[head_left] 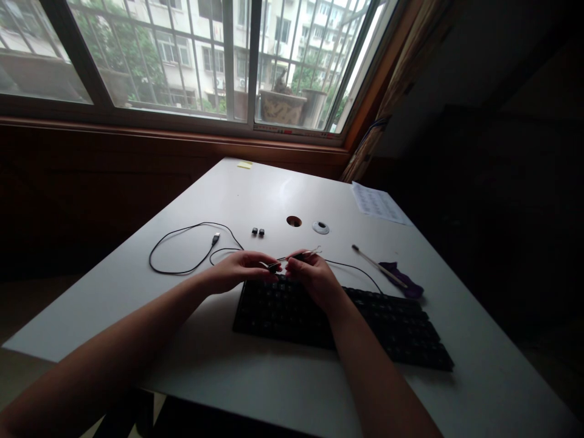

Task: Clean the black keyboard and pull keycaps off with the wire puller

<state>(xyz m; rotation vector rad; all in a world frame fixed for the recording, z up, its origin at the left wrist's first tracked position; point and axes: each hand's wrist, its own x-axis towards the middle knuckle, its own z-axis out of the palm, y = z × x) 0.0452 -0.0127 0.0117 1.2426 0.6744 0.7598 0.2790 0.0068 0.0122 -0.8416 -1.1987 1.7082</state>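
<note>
Above the back edge of a black keyboard (392, 322), my two hands come close together. My left hand (237, 267) is closed, pinching a small black keycap (274, 267) between thumb and fingers. A wire keycap puller (314, 250) is gripped in my right hand (314, 280). Its thin metal prongs stick out past the fingers to the upper right, and its other end points at the keycap. Whether that end touches the keycap is too small to tell. My right hand and forearm cover part of the keys.
Two loose black keycaps (258, 232) lie beyond my hands. A USB cable (182, 272) loops at the left. A brush (378, 265) rests across a purple cloth (404, 281) at the right. Farther back are a round cable hole (294, 222), its cover ring (320, 227) and printed paper (379, 204).
</note>
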